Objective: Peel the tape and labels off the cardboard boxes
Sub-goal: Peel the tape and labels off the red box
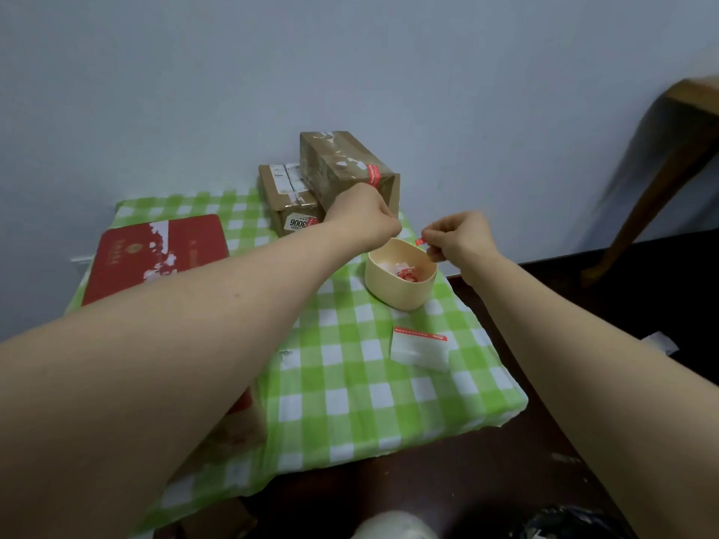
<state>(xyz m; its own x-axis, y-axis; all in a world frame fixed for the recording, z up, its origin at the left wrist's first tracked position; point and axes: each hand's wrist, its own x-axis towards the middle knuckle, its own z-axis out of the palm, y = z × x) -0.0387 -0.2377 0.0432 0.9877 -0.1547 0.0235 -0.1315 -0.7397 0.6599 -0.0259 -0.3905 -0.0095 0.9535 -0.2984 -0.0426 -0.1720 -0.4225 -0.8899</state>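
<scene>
Both your arms stretch forward over the checked cloth. Your right hand pinches a red tape scrap above the cream bowl, which holds red and white peelings. Your left hand is curled at the tall box; its grip is hidden.

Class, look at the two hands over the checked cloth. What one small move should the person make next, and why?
Probably lower the right hand a little and let the scrap of red tape fall into the bowl. The scrap is already free, pinched at the bowl's far rim, and the bowl already holds other peeled bits.
</scene>
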